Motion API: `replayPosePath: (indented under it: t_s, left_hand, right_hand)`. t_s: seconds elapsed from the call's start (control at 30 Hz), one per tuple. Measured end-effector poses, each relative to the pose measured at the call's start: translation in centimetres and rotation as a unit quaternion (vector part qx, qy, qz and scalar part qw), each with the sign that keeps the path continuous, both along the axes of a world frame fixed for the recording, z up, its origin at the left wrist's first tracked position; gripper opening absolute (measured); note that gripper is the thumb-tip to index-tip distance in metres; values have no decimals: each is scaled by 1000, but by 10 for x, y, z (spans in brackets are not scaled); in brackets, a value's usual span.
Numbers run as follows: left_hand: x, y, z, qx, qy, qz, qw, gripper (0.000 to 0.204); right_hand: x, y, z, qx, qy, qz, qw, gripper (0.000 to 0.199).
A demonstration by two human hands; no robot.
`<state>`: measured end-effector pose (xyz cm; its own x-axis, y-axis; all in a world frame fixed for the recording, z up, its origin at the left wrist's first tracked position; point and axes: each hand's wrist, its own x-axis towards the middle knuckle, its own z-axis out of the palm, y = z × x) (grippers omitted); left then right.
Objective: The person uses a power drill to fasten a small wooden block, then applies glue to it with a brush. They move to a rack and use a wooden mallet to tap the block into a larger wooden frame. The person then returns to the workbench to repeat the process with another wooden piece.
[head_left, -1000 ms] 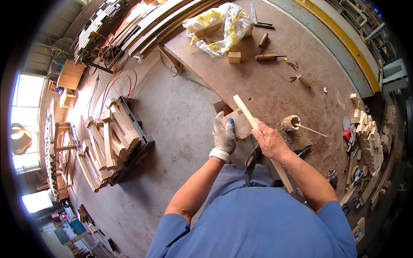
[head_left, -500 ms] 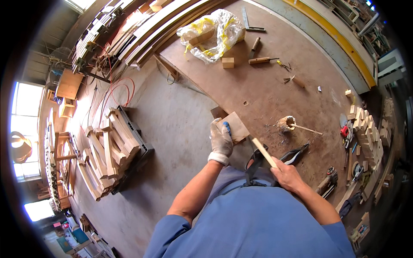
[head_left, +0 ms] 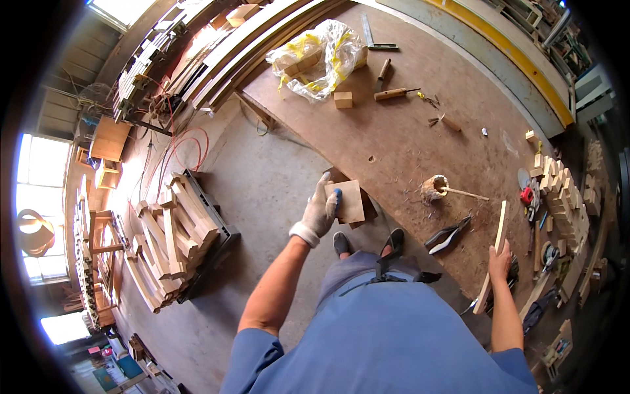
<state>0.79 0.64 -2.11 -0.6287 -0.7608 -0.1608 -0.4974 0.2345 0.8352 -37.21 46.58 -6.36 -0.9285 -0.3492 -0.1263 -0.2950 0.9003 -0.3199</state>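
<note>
My left hand (head_left: 319, 214), in a white glove with a blue patch at the thumb, grips a flat, squarish wooden block (head_left: 351, 201) by the workbench's near edge. Darker wood shows beyond that block, and I cannot tell whether it is a separate piece. Out to the right, my bare right hand (head_left: 500, 264) is closed round a long, thin wooden strip (head_left: 486, 293), which points away from me over the bench. Pliers with dark handles (head_left: 449, 235) lie on the bench between my hands. Behind them stands a crusted glue pot (head_left: 434, 188) with a stick in it.
Chisels (head_left: 391, 94), a try square (head_left: 382, 46), a small block (head_left: 343, 100) and a plastic bag (head_left: 335, 49) lie farther back on the brown bench (head_left: 413, 141). Stacked wood pieces (head_left: 563, 197) and tools line its right side. Wooden legs (head_left: 169, 236) fill a dark pallet on the left floor.
My right hand has swung right and outward, away from my waist, with the wooden strip. My left hand has shifted slightly left, still holding the block, which has turned. My feet now show.
</note>
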Motion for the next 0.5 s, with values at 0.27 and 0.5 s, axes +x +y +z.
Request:
replayPosePath:
  t_s: [0.27,0.5]
  left_hand:
    - [-29,-25,23,82,-68,-183,977,68]
    - [-38,-36,22,269,48,-151,950,72]
  right_hand:
    - [-52,-2,-61,14,-48,-28,998,74]
    - [-40,-12,-67,79,-24,-31,996,74]
